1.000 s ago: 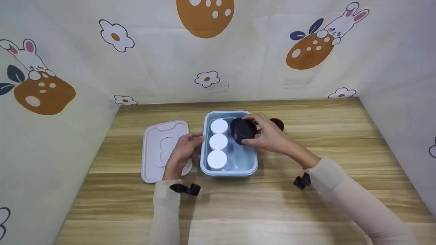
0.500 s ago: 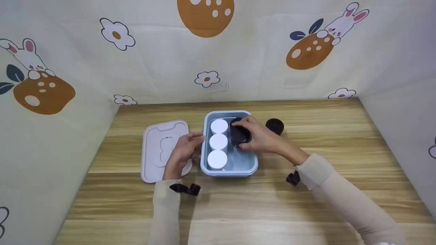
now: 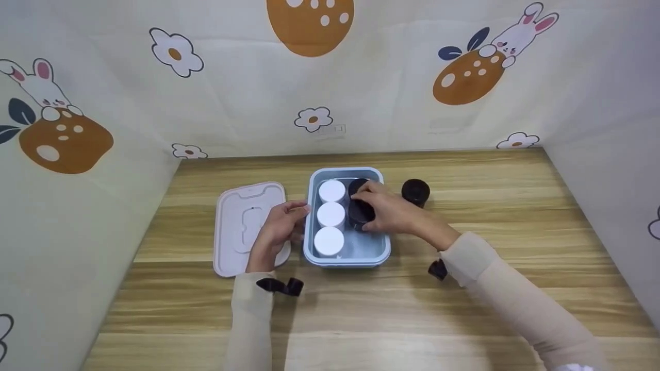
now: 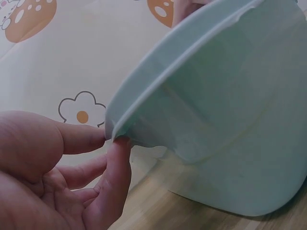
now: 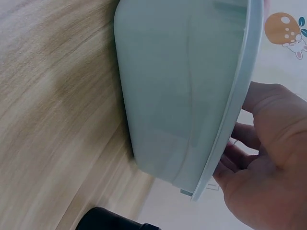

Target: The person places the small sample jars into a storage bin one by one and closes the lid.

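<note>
A light blue plastic storage box [image 3: 363,250] stands on the table without its lid. My left hand [image 3: 278,224] pinches its left rim; in the left wrist view the thumb and a finger [image 4: 120,167] meet at the edge. With its fingers reaching over the right rim, my right hand [image 3: 394,212] grips a black cylindrical bottle [image 3: 360,214] down inside the box. Behind that bottle, another black one [image 3: 358,185] fills the back right corner. Three white round-topped containers [image 3: 330,215] line the left side. In the right wrist view the box wall [image 5: 163,96] hides the gripped bottle.
A pale lid [image 3: 227,232] lies flat left of the box, partly under my left forearm. One more black bottle [image 3: 415,190] stands on the wooden table [image 3: 495,206] behind my right wrist. A patterned cloth wall [image 3: 371,87] rises behind the table.
My right hand has lowered the black bottle into the box, slightly left and nearer to me, in front of the other black one. The left hand keeps its hold on the rim.
</note>
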Motion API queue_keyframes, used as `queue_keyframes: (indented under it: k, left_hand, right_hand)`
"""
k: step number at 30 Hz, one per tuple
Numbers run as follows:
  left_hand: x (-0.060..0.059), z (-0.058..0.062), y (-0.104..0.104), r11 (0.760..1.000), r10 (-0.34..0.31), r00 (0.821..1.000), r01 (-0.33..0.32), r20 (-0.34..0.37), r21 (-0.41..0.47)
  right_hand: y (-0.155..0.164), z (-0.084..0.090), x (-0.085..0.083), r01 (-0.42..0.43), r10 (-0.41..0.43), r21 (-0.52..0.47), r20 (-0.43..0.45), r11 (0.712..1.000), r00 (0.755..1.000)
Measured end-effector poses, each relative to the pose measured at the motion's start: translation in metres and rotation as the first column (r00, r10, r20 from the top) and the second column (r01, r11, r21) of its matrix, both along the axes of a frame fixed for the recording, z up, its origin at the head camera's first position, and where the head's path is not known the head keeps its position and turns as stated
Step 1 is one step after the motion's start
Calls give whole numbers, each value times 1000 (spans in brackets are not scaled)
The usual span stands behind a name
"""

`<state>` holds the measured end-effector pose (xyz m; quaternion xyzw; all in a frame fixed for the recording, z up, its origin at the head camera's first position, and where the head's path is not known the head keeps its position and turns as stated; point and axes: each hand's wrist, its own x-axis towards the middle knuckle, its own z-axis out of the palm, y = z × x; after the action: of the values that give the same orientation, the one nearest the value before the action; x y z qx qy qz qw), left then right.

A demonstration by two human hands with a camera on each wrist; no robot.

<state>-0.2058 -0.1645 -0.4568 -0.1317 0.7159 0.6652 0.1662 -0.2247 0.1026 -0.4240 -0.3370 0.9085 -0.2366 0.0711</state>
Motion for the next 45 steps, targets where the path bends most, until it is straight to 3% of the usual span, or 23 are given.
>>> queue_keyframes:
  k: [15,21,27,35,41,45]
  left_hand:
    - [-1,-2,2,1000,-23,1000,23,1,-20]
    - [-2,-3,2,999,-26,1000,26,3,-29]
    - [-2,-2,2,1000,-16,1000,16,2,-15]
    - [-2,-2,2,1000,-16,1000,16,5,-24]
    - [-1,-2,0,1000,-14,1000,14,4,-26]
    - [-1,-3,1,999,-30,1000,30,-3,-15]
  right_hand:
    - [2,-2,2,-26,29,70,-40,997,999]
    - [7,0,2,-38,37,-23,-52,999,998]
    - [15,7,3,6,-20,-171,-81,985,997]
    - [29,7,8,104,-158,-439,-89,892,983]
    - [38,-4,4,161,-251,-539,-99,827,963]
    - [48,-14,1,237,-331,-597,-50,767,942]
